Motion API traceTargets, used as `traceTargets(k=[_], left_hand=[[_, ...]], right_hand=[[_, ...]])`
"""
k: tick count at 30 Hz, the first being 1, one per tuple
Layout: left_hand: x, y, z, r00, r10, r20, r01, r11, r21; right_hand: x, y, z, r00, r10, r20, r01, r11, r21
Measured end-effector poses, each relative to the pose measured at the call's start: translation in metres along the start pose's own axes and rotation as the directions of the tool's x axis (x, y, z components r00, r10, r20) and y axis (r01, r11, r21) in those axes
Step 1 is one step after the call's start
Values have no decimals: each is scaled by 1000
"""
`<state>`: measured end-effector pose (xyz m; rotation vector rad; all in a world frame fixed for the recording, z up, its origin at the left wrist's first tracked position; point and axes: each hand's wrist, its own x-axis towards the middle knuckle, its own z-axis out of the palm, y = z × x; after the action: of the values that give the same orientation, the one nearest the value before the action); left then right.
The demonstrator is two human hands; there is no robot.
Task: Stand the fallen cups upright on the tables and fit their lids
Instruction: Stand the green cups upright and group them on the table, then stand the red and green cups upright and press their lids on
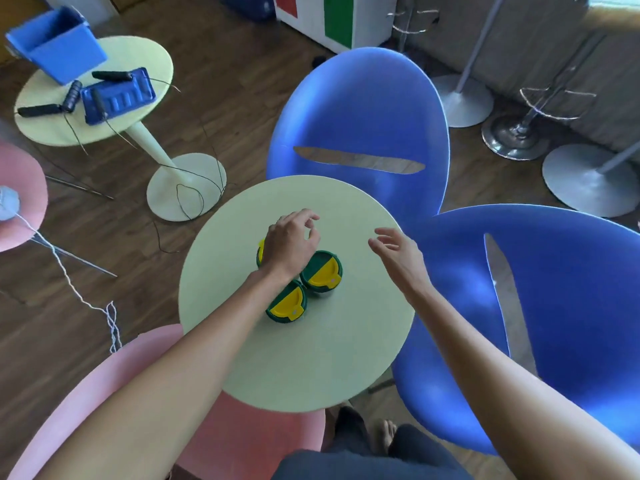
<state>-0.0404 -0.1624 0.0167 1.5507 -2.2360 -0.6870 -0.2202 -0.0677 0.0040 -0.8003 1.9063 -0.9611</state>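
Three green cups, upright near centre of round pale worktop (346, 358), clustered and touching. Yellow-and-green lids fitted on near cup (286, 304) and right cup (322, 271). Third cup (260, 252) mostly hidden under left hand (289, 242); fingers loosely curled, grasping nothing. Right hand (398, 252) hovering beside, fingers released.

three green cups with yellow-and-green lids stand together on the round counter (311, 358): the near cup (286, 303), the right cup (322, 271), and a far cup (260, 252) mostly hidden beneath the left hand (291, 242). the right hand (398, 252) hovers open, apart from them.
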Motion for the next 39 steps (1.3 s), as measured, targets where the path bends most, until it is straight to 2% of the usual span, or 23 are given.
traceTargets(k=[6, 11, 14, 18, 24, 31, 39], left_hand=[[-2, 130, 47, 987, 120, 111, -122, 992, 13], [-22, 274, 118, 930, 279, 239, -287, 958, 0], [-46, 368, 170, 897, 370, 244, -377, 926, -15], [-76, 481, 239, 870, 409, 275, -399, 912, -93], [-97, 624, 305, 788, 514, 339, -503, 855, -126], [-44, 736, 350, 784, 544, 300, -538, 836, -108], [90, 865, 407, 821, 537, 194, -518, 843, -141]], right_hand=[[-24, 11, -119, 988, -19, -151, 30, 997, 71], [-57, 56, -263, 945, -17, -327, 52, 994, 98], [-77, 97, -359, 912, -27, -409, 73, 992, 99], [-104, 148, -480, 877, 2, -480, 50, 994, 95], [-126, 191, -620, 822, 44, -568, 32, 992, 123], [-71, 189, -737, 797, -15, -603, 106, 988, 115], [56, 160, -880, 792, -93, -604, 151, 988, 45]])
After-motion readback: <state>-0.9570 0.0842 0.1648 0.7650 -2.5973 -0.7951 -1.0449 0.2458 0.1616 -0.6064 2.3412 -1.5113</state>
